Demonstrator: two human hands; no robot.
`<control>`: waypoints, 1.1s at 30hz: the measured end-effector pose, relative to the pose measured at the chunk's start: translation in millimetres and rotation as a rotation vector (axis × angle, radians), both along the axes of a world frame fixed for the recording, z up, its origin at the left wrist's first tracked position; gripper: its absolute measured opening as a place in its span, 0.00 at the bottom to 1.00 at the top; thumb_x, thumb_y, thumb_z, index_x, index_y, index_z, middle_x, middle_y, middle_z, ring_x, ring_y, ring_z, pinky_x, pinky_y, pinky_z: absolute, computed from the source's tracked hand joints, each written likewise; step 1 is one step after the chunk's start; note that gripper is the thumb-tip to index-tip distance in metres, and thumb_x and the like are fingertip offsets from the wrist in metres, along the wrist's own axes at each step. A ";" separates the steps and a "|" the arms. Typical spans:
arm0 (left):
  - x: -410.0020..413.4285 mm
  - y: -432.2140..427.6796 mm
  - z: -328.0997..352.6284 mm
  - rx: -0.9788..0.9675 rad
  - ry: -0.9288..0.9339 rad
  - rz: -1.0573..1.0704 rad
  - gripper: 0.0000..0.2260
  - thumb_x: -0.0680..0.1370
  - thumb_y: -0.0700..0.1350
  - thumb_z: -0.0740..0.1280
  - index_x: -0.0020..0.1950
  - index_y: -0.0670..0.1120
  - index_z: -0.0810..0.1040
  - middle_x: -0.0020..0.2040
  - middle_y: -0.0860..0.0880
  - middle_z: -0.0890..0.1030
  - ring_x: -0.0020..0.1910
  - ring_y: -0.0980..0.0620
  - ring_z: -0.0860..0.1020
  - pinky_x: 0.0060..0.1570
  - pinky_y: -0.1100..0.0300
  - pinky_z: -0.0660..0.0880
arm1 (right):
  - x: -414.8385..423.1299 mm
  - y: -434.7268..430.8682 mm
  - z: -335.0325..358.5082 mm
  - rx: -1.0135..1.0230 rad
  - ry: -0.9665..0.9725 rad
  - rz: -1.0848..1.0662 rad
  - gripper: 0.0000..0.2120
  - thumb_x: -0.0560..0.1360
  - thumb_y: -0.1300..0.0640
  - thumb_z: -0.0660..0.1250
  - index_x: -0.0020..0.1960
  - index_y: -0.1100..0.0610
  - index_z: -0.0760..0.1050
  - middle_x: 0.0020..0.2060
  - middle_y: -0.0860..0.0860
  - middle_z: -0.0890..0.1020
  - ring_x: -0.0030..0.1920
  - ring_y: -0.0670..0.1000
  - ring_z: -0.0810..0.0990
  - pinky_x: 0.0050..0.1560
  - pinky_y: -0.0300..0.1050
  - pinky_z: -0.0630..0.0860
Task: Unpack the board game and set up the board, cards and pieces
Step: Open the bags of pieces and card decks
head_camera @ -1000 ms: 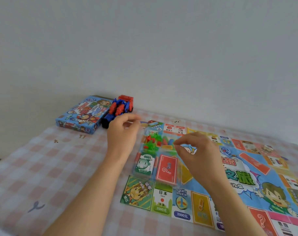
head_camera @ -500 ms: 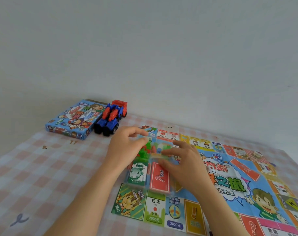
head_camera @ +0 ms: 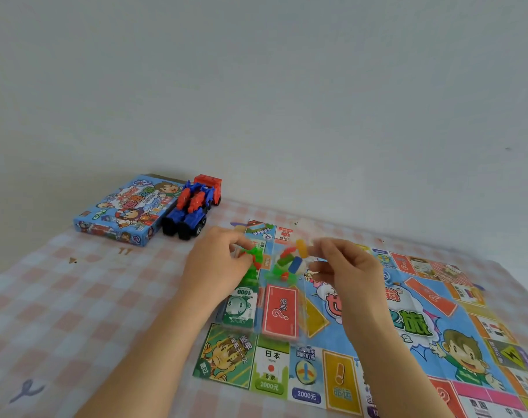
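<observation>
Left hand point(head_camera: 217, 263): fingers curled, thumb and forefinger pinching the upper left edge of the clear packet point(head_camera: 265, 294). Right hand point(head_camera: 344, 273): fingers curled, thumb and forefinger pinching the upper right edge of the same packet. Both forearms reach in from the bottom edge of the view and converge on the packet.

The packet hangs between the two hands over the near left part of the game board point(head_camera: 467, 312). Whether its lower end touches the board cannot be determined. Packet contents: loose coloured pieces point(head_camera: 286, 262) at the top, a green money stack point(head_camera: 241, 306) at the lower left and a red card deck point(head_camera: 280, 312) at the lower right.

The board lies unfolded and flat on a pink-and-white checked tablecloth point(head_camera: 75, 297). The game box point(head_camera: 121, 209) sits at the far left, with a red-and-blue toy truck point(head_camera: 193, 206) just beside it. A plain pale wall point(head_camera: 256, 86) stands behind the table.
</observation>
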State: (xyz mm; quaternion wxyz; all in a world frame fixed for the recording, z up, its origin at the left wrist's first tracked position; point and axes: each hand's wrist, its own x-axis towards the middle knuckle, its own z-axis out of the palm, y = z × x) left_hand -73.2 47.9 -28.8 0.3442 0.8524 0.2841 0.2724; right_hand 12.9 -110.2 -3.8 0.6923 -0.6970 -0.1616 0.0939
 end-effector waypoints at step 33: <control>-2.2 -15.5 14.5 -0.280 -0.231 -0.406 0.15 0.71 0.60 0.68 0.56 0.59 0.78 0.54 0.60 0.81 0.54 0.64 0.78 0.55 0.62 0.74 | -11.8 -6.9 9.8 0.253 0.198 0.159 0.04 0.75 0.66 0.65 0.43 0.64 0.79 0.39 0.60 0.85 0.38 0.53 0.85 0.35 0.37 0.79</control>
